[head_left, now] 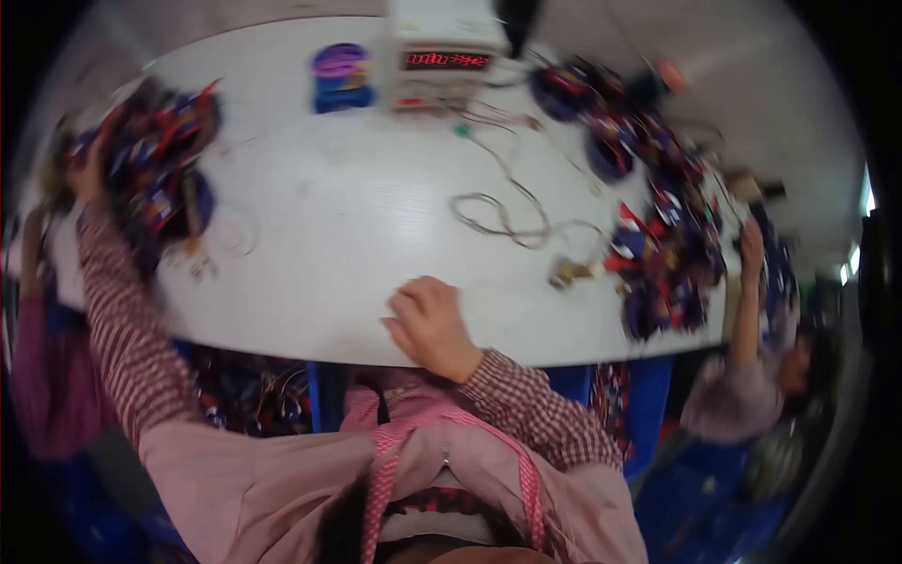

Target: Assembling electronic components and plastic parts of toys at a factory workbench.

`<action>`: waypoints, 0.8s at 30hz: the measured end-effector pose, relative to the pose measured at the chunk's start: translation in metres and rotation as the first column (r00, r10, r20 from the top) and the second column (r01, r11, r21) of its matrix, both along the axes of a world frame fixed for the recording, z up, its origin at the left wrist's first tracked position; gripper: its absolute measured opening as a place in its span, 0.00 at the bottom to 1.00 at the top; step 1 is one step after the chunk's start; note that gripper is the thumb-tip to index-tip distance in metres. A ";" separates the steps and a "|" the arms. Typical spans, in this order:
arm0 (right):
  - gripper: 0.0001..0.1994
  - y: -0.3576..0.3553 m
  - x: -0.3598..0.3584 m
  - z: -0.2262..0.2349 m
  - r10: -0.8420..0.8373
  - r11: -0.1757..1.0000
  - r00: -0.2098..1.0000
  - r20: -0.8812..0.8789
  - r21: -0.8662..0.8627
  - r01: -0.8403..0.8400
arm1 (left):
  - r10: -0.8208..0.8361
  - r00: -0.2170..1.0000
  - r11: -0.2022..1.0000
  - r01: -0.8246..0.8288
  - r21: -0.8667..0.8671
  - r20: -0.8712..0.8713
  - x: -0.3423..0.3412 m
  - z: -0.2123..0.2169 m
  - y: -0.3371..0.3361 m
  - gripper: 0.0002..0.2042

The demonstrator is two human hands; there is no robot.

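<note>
My left hand (87,176) reaches out to the far left, against a heap of dark blue and purple round parts with red and other coloured wires (160,169). Its fingers are blurred and partly lost among the parts. Close to the table's front edge, my right hand (430,324) rests on the white table (329,235) with curled fingers. Nothing shows in it. Farther right lies a small brass-coloured piece (568,273) at the end of a thin cable (503,211).
A white box with a red lit display (446,61) stands at the back, beside a blue and purple tub (341,78). More wired parts (662,254) line the right side. Blue bins (648,404) sit below the front edge. Other people (738,395) are at both sides.
</note>
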State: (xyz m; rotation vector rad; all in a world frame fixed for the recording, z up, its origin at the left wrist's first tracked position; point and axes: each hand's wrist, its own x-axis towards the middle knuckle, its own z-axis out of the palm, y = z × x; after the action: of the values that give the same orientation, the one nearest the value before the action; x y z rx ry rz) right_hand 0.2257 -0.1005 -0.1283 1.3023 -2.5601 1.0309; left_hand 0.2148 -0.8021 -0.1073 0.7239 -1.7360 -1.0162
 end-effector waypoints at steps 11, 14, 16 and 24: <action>0.15 0.021 0.000 -0.004 -0.027 0.978 0.999 0.032 -0.206 0.033 | 0.490 0.491 0.868 -0.351 -0.352 0.720 -0.020 0.037 0.036 0.41; 0.16 0.035 0.006 0.003 -0.024 0.919 1.000 -0.002 -0.393 0.021 | 0.469 0.674 0.831 -0.120 -0.543 0.571 -0.021 0.060 0.088 0.36; 0.18 0.068 0.019 0.022 0.002 0.864 1.000 0.000 -0.503 -0.002 | 0.052 0.896 0.847 0.194 -0.496 0.441 -0.039 0.067 0.172 0.29; 0.11 0.318 0.024 0.058 -0.699 0.150 0.606 0.380 -0.751 0.643 | -0.845 -0.078 -0.277 0.910 -0.308 0.529 -0.001 0.087 0.728 0.28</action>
State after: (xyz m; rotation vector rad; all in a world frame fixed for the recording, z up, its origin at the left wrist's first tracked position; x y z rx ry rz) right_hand 0.2493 0.2171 -0.0704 -0.1506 -1.6629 1.5711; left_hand 0.2137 -0.0742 -0.0198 -1.4566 -2.4544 -1.1000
